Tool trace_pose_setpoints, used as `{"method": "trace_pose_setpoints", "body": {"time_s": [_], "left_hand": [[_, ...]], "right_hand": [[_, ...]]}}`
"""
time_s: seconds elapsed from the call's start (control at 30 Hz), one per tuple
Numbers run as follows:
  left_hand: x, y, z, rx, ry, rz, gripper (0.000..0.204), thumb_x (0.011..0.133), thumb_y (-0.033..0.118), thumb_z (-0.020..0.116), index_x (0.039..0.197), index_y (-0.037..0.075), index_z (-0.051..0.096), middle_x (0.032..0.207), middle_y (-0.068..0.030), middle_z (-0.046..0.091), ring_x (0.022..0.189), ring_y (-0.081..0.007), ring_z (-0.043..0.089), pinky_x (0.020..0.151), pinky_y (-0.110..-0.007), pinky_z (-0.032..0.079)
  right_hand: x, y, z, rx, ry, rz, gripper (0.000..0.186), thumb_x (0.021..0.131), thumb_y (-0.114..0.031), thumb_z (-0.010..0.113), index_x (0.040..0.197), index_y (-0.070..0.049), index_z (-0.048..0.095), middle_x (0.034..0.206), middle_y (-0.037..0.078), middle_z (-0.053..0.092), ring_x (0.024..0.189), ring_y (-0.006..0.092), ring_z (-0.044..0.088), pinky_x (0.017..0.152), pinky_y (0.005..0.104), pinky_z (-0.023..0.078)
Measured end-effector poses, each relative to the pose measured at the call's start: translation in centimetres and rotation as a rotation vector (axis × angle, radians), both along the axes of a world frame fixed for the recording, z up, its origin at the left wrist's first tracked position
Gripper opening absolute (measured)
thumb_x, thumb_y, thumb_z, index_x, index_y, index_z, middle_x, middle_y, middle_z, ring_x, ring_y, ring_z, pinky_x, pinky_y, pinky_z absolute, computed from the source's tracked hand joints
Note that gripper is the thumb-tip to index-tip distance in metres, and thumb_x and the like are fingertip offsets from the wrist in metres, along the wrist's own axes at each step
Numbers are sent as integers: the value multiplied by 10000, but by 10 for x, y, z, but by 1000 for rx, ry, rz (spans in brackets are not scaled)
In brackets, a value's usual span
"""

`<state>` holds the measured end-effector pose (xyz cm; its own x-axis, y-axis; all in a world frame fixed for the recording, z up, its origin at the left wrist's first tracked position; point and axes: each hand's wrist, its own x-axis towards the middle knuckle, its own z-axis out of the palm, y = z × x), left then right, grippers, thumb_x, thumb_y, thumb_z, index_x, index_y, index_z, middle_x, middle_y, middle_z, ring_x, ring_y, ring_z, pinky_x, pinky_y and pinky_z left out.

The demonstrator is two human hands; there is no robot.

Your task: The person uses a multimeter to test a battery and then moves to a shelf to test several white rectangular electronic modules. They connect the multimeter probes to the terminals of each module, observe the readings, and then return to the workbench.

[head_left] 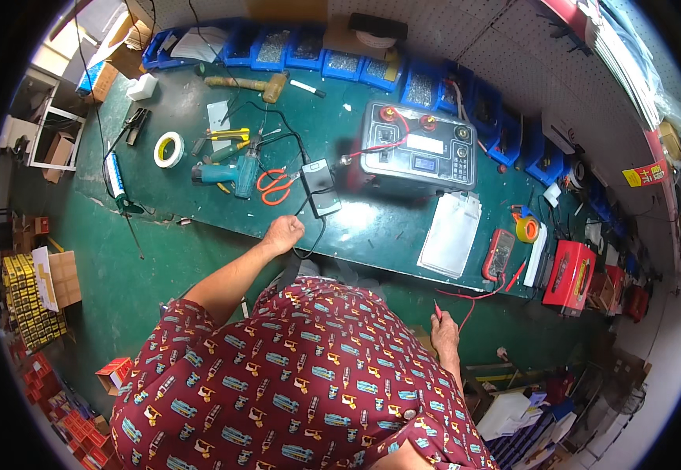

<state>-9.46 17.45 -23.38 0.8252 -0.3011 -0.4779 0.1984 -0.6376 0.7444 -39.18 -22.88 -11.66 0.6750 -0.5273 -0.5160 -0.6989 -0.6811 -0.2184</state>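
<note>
My left hand (284, 233) is closed at the bench's front edge, just below a grey power adapter (321, 188) with black cables. A cable runs close to its fingers; whether they pinch anything is hidden. Low on the right, off the bench edge, my right hand (445, 338) grips a red test probe (438, 310), tip pointing up. Its red lead runs to a red multimeter (499, 254) lying on the bench. Behind the adapter stands a grey-black battery box (419, 149) with terminals, a small display and a red wire. White sheets (450, 235) lie in front of it.
Orange-handled scissors (273, 188), a teal cordless drill (235, 174), a tape roll (169, 150) and a mallet (270, 86) lie left on the green bench (356, 235). Blue bins (343, 64) line its back. A red box (569, 274) stands right; cartons (31, 298) stand on the left floor.
</note>
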Motion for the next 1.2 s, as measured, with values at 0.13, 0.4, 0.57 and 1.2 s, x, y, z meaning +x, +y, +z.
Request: {"method": "trace_pose_setpoints", "body": {"time_s": [0.13,0.4,0.57,1.2], "left_hand": [[6,16,-2,-4,56,-17,176,841,175,675,887,6,696,784,-106,700,738,-207,684,724,-355,546],[4,28,-17,-234,-28,-70,114,866,118,659,858,4,658,764,-77,679,721,-142,622,708,-338,522],[1,35,3,-72,-1,-198,144,877,136,671,831,0,662,729,-60,645,695,-126,587,672,-326,494],[-63,29,-5,77,-53,-11,134,861,111,663,785,0,674,694,-45,664,651,-117,601,638,-325,509]], "right_hand": [[-13,21,-6,3,-117,-72,267,998,-279,602,1049,-18,578,964,286,672,942,506,632,767,558,505],[-17,21,-19,-102,-267,-357,267,1010,-302,573,1075,-44,600,915,289,676,887,518,637,755,555,502],[-28,-38,-25,-232,-490,-398,299,996,-295,584,959,2,587,817,299,628,838,523,615,719,534,484],[47,-288,15,-499,-191,-400,891,779,-283,811,1534,-113,370,1473,166,514,1340,372,497,1086,546,408]]}}
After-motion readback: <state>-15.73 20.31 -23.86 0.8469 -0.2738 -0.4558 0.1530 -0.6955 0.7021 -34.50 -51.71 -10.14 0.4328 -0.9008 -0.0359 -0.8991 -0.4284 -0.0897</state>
